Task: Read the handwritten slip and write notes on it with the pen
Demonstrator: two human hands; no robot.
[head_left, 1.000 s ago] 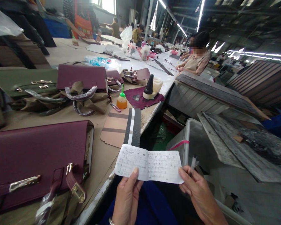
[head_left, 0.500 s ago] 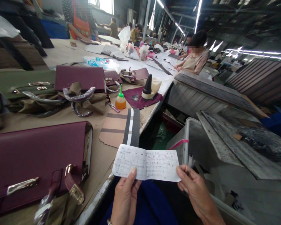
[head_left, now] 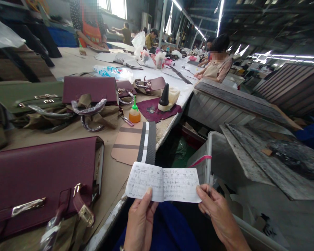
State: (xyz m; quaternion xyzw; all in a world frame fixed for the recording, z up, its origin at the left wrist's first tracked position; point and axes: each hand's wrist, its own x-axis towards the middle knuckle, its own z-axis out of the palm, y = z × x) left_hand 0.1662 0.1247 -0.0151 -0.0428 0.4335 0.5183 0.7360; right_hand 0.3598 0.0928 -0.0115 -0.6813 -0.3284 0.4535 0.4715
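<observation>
Between left hand (head_left: 140, 223) and right hand (head_left: 219, 218) — open notebook (head_left: 163, 182).

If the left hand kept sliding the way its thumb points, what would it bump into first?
Probably the striped tan and black card piece at the table edge. The left hand points up past the small open handwritten notebook it holds, though depth is hard to judge.

Worktable (head_left: 75, 61) I view: maroon handbag (head_left: 39, 181) near edge, striped card (head_left: 134, 142), glue btl (head_left: 134, 113), green bag (head_left: 23, 97) further back.
</observation>
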